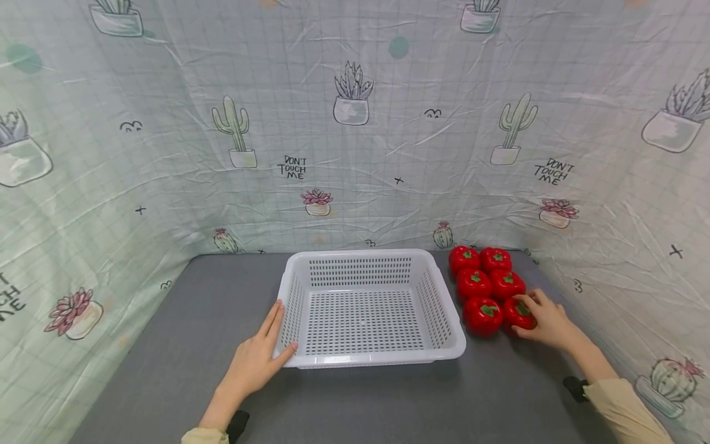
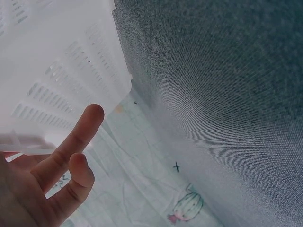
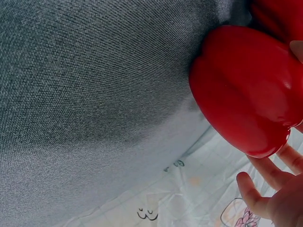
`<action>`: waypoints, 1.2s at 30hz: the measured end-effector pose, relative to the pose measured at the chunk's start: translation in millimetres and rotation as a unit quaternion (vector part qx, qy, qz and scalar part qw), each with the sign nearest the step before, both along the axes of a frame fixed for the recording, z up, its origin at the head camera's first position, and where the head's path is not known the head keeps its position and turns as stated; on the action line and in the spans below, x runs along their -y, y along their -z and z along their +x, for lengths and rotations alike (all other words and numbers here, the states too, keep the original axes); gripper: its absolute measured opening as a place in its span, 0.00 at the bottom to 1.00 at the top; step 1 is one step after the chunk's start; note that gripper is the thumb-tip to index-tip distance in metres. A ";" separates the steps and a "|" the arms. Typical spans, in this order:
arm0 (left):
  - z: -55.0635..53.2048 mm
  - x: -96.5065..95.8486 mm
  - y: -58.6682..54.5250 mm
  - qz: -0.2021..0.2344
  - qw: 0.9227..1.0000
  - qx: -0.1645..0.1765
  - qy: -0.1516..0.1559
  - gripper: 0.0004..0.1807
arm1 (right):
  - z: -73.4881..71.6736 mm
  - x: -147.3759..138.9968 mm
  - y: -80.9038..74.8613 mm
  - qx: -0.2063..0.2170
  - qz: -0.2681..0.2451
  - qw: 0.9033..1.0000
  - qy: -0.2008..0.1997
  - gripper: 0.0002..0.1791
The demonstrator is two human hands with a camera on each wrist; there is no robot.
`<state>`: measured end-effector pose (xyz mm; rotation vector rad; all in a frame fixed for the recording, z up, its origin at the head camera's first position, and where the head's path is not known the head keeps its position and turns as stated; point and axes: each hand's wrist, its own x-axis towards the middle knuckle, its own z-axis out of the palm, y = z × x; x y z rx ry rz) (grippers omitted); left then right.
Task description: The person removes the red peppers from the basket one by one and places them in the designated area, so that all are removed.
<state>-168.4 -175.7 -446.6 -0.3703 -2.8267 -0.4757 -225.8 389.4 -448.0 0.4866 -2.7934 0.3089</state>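
A white perforated plastic basket stands on the grey table. My left hand rests on its left front corner, fingers fairly straight along the left rim and thumb over the front. In the left wrist view, two extended fingers show beside the slotted basket wall. To the right of the basket, several glossy red bell peppers with green stems stand close together in two columns. My right hand holds the front right bell pepper between thumb and fingers. That pepper appears large in the right wrist view.
A patterned cloth with cactus drawings hangs behind the table and along both sides. The grey tabletop extends in front of the basket and to its left.
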 end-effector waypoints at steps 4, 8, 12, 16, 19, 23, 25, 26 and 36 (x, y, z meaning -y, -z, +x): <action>0.7 -0.8 -0.6 -0.001 1.000 0.000 0.000 0.42 | 2.0 0.4 -1.8 0.003 0.009 1.000 0.002 0.31; 0.5 -0.4 -1.0 -0.004 1.000 0.000 0.000 0.42 | 3.1 1.5 -2.0 0.004 0.014 1.000 0.007 0.32; -0.8 0.2 -0.2 -0.005 1.000 0.002 0.001 0.42 | 3.1 1.9 -0.8 -0.003 0.024 1.000 0.011 0.33; -1.3 0.3 0.1 -0.002 1.000 0.005 0.001 0.43 | 2.3 1.8 -0.2 -0.012 0.037 0.999 0.012 0.34; -1.8 0.1 0.0 0.001 1.000 0.006 0.002 0.43 | 2.2 1.4 -0.6 -0.018 0.041 0.999 0.013 0.34; -2.6 0.1 -0.5 0.008 1.000 0.010 0.005 0.42 | 3.9 1.1 -1.5 -0.020 0.044 0.999 0.019 0.35; -2.7 -0.1 -0.8 0.016 1.000 0.014 0.008 0.42 | 5.3 1.8 -2.6 -0.021 0.046 0.998 0.024 0.34; -2.4 -0.1 -1.0 0.020 1.000 0.016 0.009 0.42 | 6.1 2.7 -3.5 -0.022 0.046 0.998 0.026 0.34; 1.3 1.6 -0.4 0.088 0.995 0.029 0.025 0.40 | 16.0 29.6 -15.7 -0.066 0.035 0.997 0.007 0.34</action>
